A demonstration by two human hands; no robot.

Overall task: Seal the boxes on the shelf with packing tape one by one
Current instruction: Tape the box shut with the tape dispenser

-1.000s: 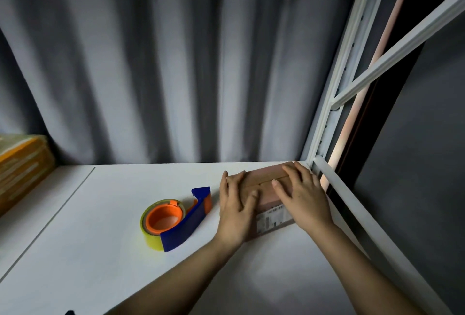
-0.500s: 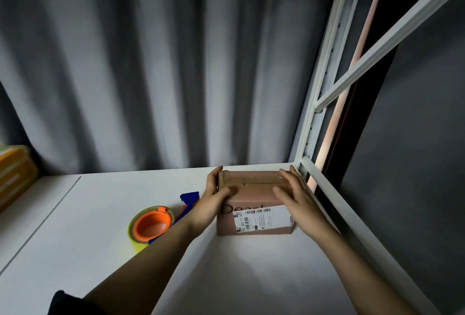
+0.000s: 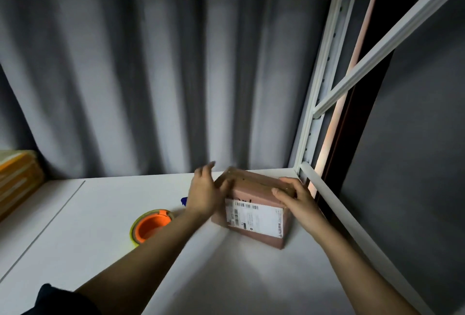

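Note:
A small brown cardboard box (image 3: 254,221) with a white shipping label facing me sits on the white shelf (image 3: 226,277), turned at an angle near the right post. My right hand (image 3: 294,197) grips its upper right corner. My left hand (image 3: 205,194) is at the box's left end, fingers spread, thumb touching the top left edge. A tape dispenser (image 3: 151,226) with an orange hub, yellow roll and blue handle lies left of the box, partly hidden behind my left forearm.
A grey curtain (image 3: 151,75) hangs behind the shelf. White metal shelf posts and a rail (image 3: 334,204) border the right side. Stacked yellow-brown cartons (image 3: 15,178) sit at the far left edge.
The box has been rotated, its labelled face now angled toward me. My left hand has loosened from the left end, its fingers lifting; my right hand keeps hold.

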